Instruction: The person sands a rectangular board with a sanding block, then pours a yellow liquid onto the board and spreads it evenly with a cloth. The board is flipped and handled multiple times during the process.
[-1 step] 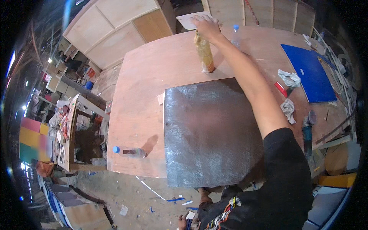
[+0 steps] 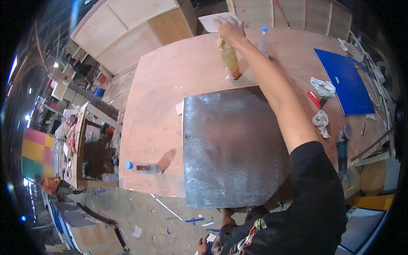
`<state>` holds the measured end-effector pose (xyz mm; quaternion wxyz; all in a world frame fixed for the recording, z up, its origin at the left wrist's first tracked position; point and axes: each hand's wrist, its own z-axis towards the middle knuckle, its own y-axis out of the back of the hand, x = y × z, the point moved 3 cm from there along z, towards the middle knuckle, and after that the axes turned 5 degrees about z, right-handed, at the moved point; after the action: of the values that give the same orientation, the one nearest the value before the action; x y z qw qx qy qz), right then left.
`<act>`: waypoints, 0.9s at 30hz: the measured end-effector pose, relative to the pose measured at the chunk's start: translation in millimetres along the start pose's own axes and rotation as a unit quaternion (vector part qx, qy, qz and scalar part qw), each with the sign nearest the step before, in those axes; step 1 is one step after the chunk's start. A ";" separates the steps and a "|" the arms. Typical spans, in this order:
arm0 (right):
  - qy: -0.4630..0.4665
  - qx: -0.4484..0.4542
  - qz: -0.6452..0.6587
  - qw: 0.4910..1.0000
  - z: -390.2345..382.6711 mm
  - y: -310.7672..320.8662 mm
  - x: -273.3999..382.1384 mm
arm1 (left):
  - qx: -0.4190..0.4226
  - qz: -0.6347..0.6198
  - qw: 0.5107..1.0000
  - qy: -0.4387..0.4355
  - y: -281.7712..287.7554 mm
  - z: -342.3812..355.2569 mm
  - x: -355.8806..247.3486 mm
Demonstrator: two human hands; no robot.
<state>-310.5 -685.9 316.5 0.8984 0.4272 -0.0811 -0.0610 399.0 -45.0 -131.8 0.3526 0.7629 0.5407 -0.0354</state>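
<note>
My right hand (image 2: pixel 229 29) reaches to the far edge of the table, fingers closed on a thin flat white plate (image 2: pixel 208 24). Directly beneath it is a plastic bottle (image 2: pixel 230 61) with yellowish-brown contents, slightly tilted; whether the hand touches its top I cannot tell. A shiny dark brown square sheet (image 2: pixel 229 148) lies flat at the near side of the table, under my right forearm. Low in the view, my left hand (image 2: pixel 201 246) is partly visible beside my body. Its fingers curl around a small white and dark blue thing whose kind is unclear.
A blue-capped clear bottle (image 2: pixel 264 42) stands far right; another bottle (image 2: pixel 148 168) is at the near left. Rightward lie a blue board (image 2: pixel 346 85), crumpled white cloths (image 2: pixel 323 87), a red-handled tool (image 2: pixel 313 99) and an angle grinder (image 2: pixel 342 148). Cabinets (image 2: pixel 127 29) stand behind the table.
</note>
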 end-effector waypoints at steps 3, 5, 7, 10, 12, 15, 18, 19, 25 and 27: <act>0.053 0.139 -0.036 0.988 19.1 -76.3 -45.0 | 0.013 -0.101 0.994 -0.034 -10.1 14.8 31.9; 0.032 0.195 -0.028 0.980 1.0 -79.7 -6.7 | 0.016 -0.004 0.999 0.027 -7.1 -19.1 33.5; 0.019 0.226 -0.050 0.973 -1.1 -66.4 -5.3 | 0.060 0.063 0.994 0.058 -9.1 -49.4 -30.3; 0.028 0.204 -0.039 0.978 2.7 -50.4 -19.4 | 0.096 0.192 0.977 0.019 8.5 -28.9 -71.2; 0.044 0.139 0.000 0.989 -26.1 -17.0 -13.9 | 0.099 0.203 0.972 -0.069 35.2 -11.5 -86.9; 0.035 -0.020 0.278 0.960 -107.9 -2.3 -94.3 | 0.051 0.222 0.955 -0.190 53.1 -58.9 -273.3; -0.108 -0.043 0.260 0.959 -241.6 15.0 -142.6 | -0.002 0.157 0.910 -0.383 65.8 -67.9 -386.8; -0.164 -0.022 0.232 0.959 -294.5 16.5 -163.3 | 0.043 0.044 0.910 -0.410 55.8 -62.7 -425.4; -0.346 0.181 0.177 0.903 -520.2 14.8 -220.7 | 0.048 0.004 0.903 -0.427 4.7 70.2 -553.1; -0.395 0.186 0.258 0.862 -553.4 9.1 -224.2 | 0.087 0.013 0.916 -0.391 -13.8 84.9 -581.8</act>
<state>-420.3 -220.8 -41.5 0.6790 0.4901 -0.5460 0.0257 174.9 -557.2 51.0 0.4688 0.7229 0.3443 -0.3730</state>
